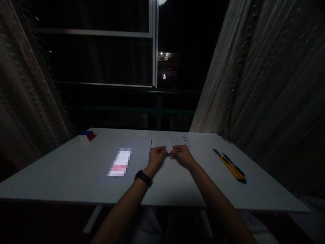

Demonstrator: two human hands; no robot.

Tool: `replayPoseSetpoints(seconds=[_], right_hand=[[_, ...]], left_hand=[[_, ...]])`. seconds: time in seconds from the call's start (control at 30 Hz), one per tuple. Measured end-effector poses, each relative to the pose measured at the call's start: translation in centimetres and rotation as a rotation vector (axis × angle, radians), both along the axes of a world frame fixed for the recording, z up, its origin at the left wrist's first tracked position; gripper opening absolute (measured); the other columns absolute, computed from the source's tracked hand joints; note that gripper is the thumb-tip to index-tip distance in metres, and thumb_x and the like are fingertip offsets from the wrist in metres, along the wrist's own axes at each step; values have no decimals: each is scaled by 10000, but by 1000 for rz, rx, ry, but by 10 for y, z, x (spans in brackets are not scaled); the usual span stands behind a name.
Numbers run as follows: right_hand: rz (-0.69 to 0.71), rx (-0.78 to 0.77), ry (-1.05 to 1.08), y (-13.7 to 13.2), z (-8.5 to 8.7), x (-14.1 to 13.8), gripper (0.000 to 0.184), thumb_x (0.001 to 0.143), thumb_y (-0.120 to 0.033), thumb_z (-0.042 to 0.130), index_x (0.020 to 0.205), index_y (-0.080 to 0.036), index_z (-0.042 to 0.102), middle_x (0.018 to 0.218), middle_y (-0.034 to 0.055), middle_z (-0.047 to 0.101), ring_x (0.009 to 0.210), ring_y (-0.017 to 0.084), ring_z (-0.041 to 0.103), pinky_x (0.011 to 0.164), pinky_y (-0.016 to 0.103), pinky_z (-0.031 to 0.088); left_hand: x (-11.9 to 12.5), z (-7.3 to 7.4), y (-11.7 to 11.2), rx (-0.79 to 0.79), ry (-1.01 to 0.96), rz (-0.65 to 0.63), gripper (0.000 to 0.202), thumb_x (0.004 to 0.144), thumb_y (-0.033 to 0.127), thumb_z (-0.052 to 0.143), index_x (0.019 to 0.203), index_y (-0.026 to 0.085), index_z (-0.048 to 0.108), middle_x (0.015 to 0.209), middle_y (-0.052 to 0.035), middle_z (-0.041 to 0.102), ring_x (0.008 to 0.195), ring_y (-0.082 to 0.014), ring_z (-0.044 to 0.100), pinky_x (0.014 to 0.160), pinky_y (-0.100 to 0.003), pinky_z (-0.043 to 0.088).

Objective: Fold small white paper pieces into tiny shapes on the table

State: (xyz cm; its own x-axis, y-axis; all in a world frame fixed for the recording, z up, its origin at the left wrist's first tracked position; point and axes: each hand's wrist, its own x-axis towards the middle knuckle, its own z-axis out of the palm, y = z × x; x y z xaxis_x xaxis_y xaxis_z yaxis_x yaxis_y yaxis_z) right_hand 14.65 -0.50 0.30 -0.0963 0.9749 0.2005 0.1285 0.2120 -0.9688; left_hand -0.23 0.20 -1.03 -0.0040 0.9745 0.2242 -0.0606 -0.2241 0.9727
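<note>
The left hand, with a black wristband, and the right hand share a fingertip grip, pinching a small folded paper over the desk. The phone screen is blurred past reading. Around lie a cube, that phone on a pale sheet, scraps, a yellow cutter and a black pen.

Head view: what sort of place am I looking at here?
Probably a room in a home, seemingly at night: a white table stands before a dark window, with long curtains hanging on either side.
</note>
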Motion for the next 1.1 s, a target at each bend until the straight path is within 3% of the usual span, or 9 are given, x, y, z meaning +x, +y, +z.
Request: replayPoseSetpoints(seconds=[0.17, 0.43, 0.7, 1.1], right_hand=[[20, 24, 5, 1, -2, 1, 271, 621, -259, 633, 828, -98, 700, 638, 55, 671, 541, 137, 597, 520, 242, 458], [-40, -5, 41, 4, -3, 1, 292, 645, -382, 638, 701, -101, 694, 555, 53, 648, 469, 130, 578, 459, 236, 454], [-45, -1, 55, 5, -5, -1, 270, 629, -368, 651, 672, -104, 686, 525, 45, 634, 446, 125, 570, 447, 235, 460], [-46, -15, 71, 5, -3, -3, 271, 640, -372, 653, 672, -105, 677, 544, 60, 646, 468, 134, 582, 474, 250, 472]], left_hand=[[1, 1, -1, 13, -6, 9, 259, 595, 137, 685, 849, 96, 715, 817, -119, 714, 727, -200, 659, 674, -288, 510], [1, 1, -1, -26, -28, -7, 265, 580, 152, 713, 840, 97, 713, 809, -114, 715, 723, -203, 663, 665, -285, 512], [0, -3, 1, -30, -6, 1, 282, 555, 151, 741, 832, 108, 711, 818, -115, 715, 747, -210, 665, 680, -284, 512], [-3, 6, -4, 30, 86, 86, 238, 623, 240, 700, 831, 128, 722, 807, -110, 714, 750, -208, 652, 669, -279, 482]])
